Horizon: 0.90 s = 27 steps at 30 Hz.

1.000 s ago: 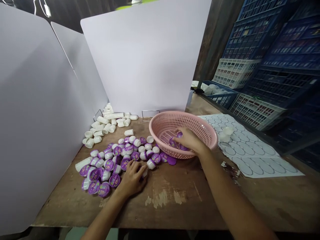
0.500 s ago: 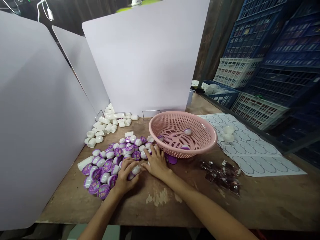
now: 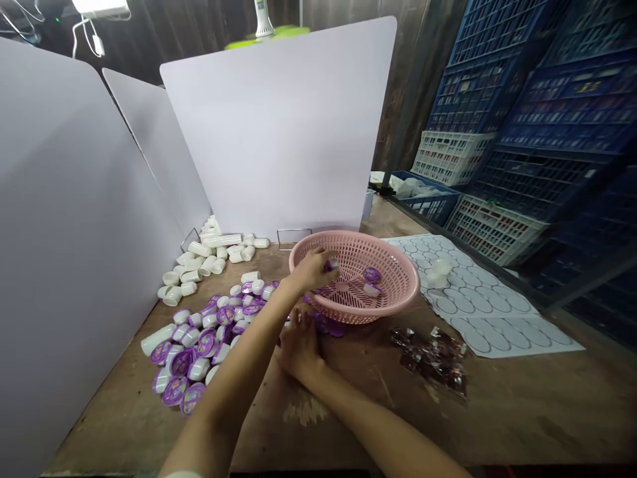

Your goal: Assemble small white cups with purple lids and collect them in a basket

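Observation:
My left hand point(image 3: 314, 268) reaches across my right arm and over the near left rim of the pink plastic basket point(image 3: 355, 313). Its fingers are closed on a small white cup with a purple lid point(image 3: 332, 265). Two more such cups lie in the basket, one showing its purple lid point(image 3: 371, 274). Low on the table, just in front of the basket, is my right hand point(image 3: 298, 342), fingers curled down; what they hold is hidden. Left of it spreads a pile of white cups with printed purple lids point(image 3: 206, 342), partly covered by my left forearm.
White unlidded cups point(image 3: 204, 265) lie at the back left beside white partition boards point(image 3: 279, 139). Flat purple pieces point(image 3: 334, 328) lie under the basket's front edge. To the right are dark glossy packets point(image 3: 432, 358) and a sheet printed with ovals point(image 3: 492, 299). Stacked crates point(image 3: 478, 159) stand beyond.
My left hand has moved from the pile up and right into the basket with a lidded cup. The right hand has drawn slightly back, fingers now curled. The camera view has shifted a little.

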Motion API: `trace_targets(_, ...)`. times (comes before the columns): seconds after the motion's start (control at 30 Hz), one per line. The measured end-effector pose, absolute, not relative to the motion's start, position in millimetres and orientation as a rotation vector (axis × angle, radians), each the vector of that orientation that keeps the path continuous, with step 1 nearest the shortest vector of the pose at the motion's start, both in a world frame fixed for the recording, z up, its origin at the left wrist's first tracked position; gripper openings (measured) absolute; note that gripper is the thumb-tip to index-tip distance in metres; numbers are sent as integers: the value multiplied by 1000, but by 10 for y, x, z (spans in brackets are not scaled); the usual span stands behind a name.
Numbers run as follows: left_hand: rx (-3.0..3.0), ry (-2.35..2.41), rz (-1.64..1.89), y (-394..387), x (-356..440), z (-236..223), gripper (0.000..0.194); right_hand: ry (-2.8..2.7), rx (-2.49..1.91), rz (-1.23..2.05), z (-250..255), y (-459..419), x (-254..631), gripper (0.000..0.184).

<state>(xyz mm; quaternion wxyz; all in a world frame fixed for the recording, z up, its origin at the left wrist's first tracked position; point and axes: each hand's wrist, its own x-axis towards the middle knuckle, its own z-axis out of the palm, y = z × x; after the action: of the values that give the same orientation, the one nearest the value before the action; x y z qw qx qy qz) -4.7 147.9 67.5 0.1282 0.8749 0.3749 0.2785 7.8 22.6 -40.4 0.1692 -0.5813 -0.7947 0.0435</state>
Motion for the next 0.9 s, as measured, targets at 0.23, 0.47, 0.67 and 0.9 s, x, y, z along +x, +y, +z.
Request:
trace_targets(0.23, 2181, 1608, 1228, 843, -921, 336, 40, -2213, -1691, 257, -348, 126, 214, 52)
trace_targets(0.47, 2416, 1847, 144, 359, -1536, -70, 83, -2229, -1618, 327, -335, 64, 322, 39)
trace_targets(0.67, 2615, 1802, 137, 627, -1327, -254, 62, -2132, -1501, 262, -441, 83, 366, 42)
trace_targets(0.9, 2732, 1747, 178, 809, -1254, -315, 40, -2104, -1236, 116, -544, 94, 438, 39)
